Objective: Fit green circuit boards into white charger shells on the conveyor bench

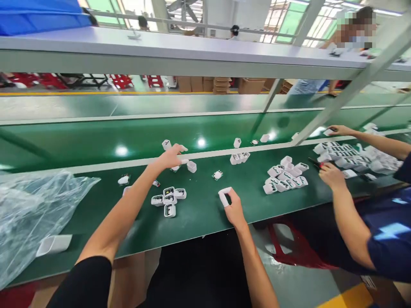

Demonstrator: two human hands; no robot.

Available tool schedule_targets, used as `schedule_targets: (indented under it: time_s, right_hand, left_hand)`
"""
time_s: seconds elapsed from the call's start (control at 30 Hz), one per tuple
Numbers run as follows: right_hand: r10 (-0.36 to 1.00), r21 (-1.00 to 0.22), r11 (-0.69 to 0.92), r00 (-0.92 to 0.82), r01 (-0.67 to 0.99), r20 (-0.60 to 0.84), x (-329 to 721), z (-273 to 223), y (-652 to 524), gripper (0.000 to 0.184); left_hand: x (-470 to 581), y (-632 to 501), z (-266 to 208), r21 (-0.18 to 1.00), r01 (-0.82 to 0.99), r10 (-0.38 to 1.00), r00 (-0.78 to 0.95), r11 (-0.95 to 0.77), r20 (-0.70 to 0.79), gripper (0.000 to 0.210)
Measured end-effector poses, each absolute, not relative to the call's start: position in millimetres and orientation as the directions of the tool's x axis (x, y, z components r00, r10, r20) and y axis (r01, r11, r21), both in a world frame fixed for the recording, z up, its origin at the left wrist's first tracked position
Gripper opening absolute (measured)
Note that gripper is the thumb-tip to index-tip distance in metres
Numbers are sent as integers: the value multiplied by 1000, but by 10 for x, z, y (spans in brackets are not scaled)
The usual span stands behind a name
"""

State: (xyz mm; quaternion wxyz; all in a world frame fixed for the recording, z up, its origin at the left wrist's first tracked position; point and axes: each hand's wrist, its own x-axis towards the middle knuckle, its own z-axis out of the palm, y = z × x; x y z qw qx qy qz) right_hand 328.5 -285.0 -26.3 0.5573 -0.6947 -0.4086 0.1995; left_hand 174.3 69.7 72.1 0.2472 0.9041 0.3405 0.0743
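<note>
My left hand [170, 158] reaches across the green bench with white finger covers on its tips. Its fingers are apart and nothing shows between them. Just beside them is a small white plastic housing [192, 167]; another white housing [166, 144] stands behind, by the white strip. Under my left hand a small white part [175, 169] is partly hidden. My right hand [234, 207] hovers over the front of the bench, its covered thumb and forefinger curled together in a ring with nothing visible in it. A small circuit board with a white piece [217, 175] lies beyond it.
Several open housings with parts inside [169, 199] sit between my arms. More housings [284, 179] are piled at right, near a co-worker's hands [334, 176]. Clear plastic sheeting [41, 214] and a larger white housing [54, 245] lie at left. A shelf [192, 51] crosses above.
</note>
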Motion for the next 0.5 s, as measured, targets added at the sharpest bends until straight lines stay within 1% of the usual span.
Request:
schedule_targets:
  time_s: [0.1, 0.17, 0.23, 0.4, 0.47, 0.5]
  right_hand:
    - [794, -943, -61, 588, 328, 153, 3293, -287, -2857, 33]
    - [795, -943, -75, 591, 323, 140, 3294, -295, -2872, 35]
    - [795, -943, -89, 594, 321, 127, 3298, -301, -2887, 37]
    - [798, -939, -126, 595, 320, 95, 3319, -312, -2889, 38]
    - [796, -938, -134, 598, 321, 91, 3324, -311, -2883, 37]
    - [794, -937, -134, 601, 323, 94, 3323, -310, -2880, 36]
  left_hand:
    - [1747, 479, 601, 470, 622, 676, 734, -626, -69, 53]
    - [1805, 317, 548, 471, 633, 700, 713, -615, -44, 45]
    - [1873, 201, 528, 503, 627, 720, 694, -594, -15, 35]
    - [1874, 191, 715, 678, 526, 767, 636, -514, 87, 38]
    - [1813, 175, 886, 773, 397, 768, 616, -495, 176, 42]
    - [1783, 134, 984, 832, 275, 755, 612, -482, 236, 45]
